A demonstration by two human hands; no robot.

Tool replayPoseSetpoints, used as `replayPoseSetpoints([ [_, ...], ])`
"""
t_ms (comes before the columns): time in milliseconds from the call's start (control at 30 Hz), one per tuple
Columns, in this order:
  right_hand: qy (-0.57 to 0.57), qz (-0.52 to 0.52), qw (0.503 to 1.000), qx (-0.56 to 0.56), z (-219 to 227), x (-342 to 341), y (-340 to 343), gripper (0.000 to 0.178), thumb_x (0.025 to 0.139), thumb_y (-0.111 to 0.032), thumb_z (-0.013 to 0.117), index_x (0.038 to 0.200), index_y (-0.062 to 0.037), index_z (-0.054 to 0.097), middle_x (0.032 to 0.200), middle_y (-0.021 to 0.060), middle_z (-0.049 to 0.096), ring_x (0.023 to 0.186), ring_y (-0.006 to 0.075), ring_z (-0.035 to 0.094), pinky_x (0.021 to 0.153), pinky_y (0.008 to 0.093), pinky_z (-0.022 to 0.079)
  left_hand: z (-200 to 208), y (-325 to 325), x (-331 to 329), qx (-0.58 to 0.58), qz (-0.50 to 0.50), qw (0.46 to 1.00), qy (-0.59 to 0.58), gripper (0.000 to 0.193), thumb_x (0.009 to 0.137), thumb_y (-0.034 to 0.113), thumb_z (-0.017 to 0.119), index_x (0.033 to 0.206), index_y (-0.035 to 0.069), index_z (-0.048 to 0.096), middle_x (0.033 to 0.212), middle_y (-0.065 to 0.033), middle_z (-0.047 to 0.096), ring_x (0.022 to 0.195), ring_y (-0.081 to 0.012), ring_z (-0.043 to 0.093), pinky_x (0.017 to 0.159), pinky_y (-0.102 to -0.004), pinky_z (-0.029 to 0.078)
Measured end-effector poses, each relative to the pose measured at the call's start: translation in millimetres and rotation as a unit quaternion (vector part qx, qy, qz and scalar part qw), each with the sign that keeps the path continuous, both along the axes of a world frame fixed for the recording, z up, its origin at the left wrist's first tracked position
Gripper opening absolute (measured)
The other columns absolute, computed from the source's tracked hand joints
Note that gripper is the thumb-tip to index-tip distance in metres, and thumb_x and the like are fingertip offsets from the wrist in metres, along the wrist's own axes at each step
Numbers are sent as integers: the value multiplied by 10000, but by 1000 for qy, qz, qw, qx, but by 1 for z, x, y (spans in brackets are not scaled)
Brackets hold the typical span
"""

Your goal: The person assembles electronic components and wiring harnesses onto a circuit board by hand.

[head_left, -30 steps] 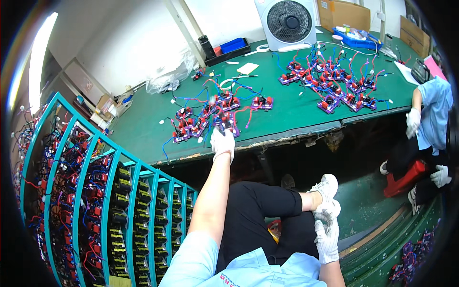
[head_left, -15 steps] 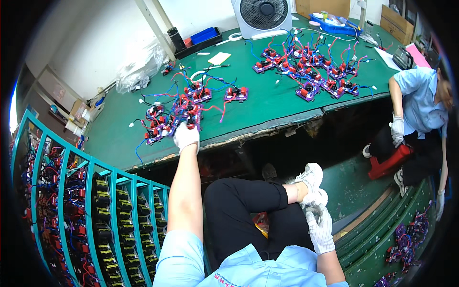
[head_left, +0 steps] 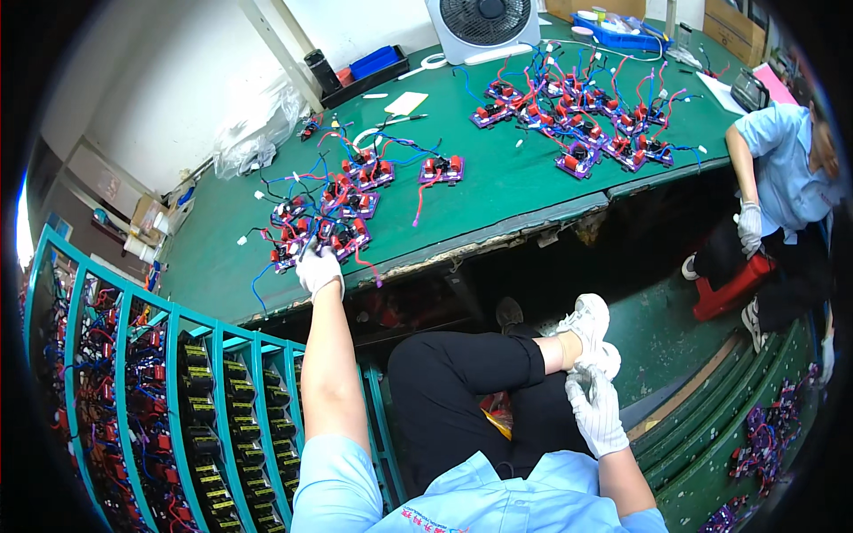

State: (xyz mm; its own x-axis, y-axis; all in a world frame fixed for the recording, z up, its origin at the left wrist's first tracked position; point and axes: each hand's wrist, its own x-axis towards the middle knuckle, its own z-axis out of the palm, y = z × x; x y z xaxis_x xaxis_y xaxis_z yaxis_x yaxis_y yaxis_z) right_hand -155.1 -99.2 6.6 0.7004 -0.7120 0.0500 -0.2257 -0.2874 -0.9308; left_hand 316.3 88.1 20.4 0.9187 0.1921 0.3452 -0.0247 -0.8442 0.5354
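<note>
At the near edge of the left cluster of purple circuit boards (head_left: 360, 206), my left hand (head_left: 320, 270) in a white glove closes its fingers at a circuit board (head_left: 348, 236) with red and black parts. Its fingertips are partly hidden among the boards and wires. A single board (head_left: 441, 169) lies just right of this cluster. My right hand (head_left: 597, 414), also gloved, rests on my leg beside a white shoe (head_left: 584, 326). Its fingers are loosely bent and apart, with nothing visible in them.
A second cluster of boards (head_left: 577, 120) lies on the green table (head_left: 498, 191), with a fan (head_left: 487, 22) behind. Left stands a teal rack (head_left: 169, 355) full of boards and black parts. At right, a person (head_left: 786, 169) in blue sits near a red stool (head_left: 730, 289).
My left hand has moved left and slightly nearer along the cluster, and the board beside it has shifted the same way. My right hand stays by the shoe. The view has turned slightly.
</note>
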Motion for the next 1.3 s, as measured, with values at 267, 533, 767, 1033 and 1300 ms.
replayPoseSetpoints([
  [267, 79, -100, 986, -107, -23, -50, -33, 320, 806, -197, 608, 1088, -58, 551, 832, 173, 615, 705, 328, 608, 636, 381, 494, -59, -5, -54, -78, -115, 936, -323, 131, 792, 50, 579, 858, -44, 641, 840, -170, 645, 715, -271, 595, 701, -375, 481],
  [533, 326, -325, 874, -155, -20, -211, -72, 257, 826, -211, 475, 1016, -62, 565, 902, 181, 625, 824, 357, 603, 721, 419, 487, -49, -81, -200, -224, -539, 810, -51, 194, 897, -4, 471, 1056, -66, 563, 1065, -161, 593, 900, -213, 600, 805, -315, 505],
  [767, 537, -550, 637, -63, -64, -436, -20, 335, 789, -186, 434, 1052, -60, 599, 975, 208, 621, 890, 370, 601, 799, 428, 483, -108, -114, -194, 222, -619, 706, 262, 326, 899, 191, 522, 1166, 4, 534, 1050, -167, 619, 955, -213, 599, 834, -301, 448],
  [1033, 629, -586, 510, 12, -49, -485, 3, 510, 793, -157, 496, 1293, -155, 392, 1054, 249, 534, 876, 392, 608, 735, 469, 497, -92, -116, -205, -18, -559, 732, 388, 328, 919, 222, 504, 1177, 21, 535, 1059, -105, 590, 925, -164, 570, 804, -276, 473],
  [1300, 623, -609, 491, -4, -54, -484, -4, 434, 813, -121, 453, 1240, -78, 386, 1159, 239, 482, 872, 389, 610, 720, 472, 498, -92, -111, -196, -33, -549, 745, 378, 363, 925, 253, 490, 1188, 5, 525, 1142, -123, 562, 974, -184, 560, 831, -296, 468],
])
